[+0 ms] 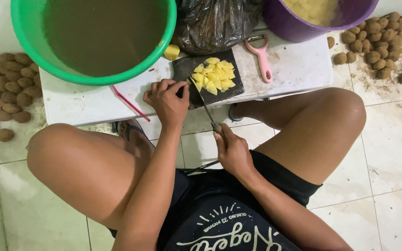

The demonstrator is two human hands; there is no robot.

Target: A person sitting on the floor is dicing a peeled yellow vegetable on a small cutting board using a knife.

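A small dark cutting board (187, 69) lies on a low white table (298, 65) and carries a heap of yellow potato pieces (215, 76). My left hand (167, 100) rests at the board's near left corner, fingers curled over a piece hidden beneath them. My right hand (231, 151) grips the handle of a knife (204, 103), whose blade reaches up to the board beside my left fingers. One peeled yellow chunk (171, 51) sits at the board's far left corner.
A green basin of murky water (94, 39) stands at the table's left, a purple bucket (303, 23) of peeled pieces at the right, a black plastic bag (215, 23) between. A pink peeler (261, 58) lies on the table. Unpeeled potatoes are piled on the floor left (5, 93) and right (378, 39).
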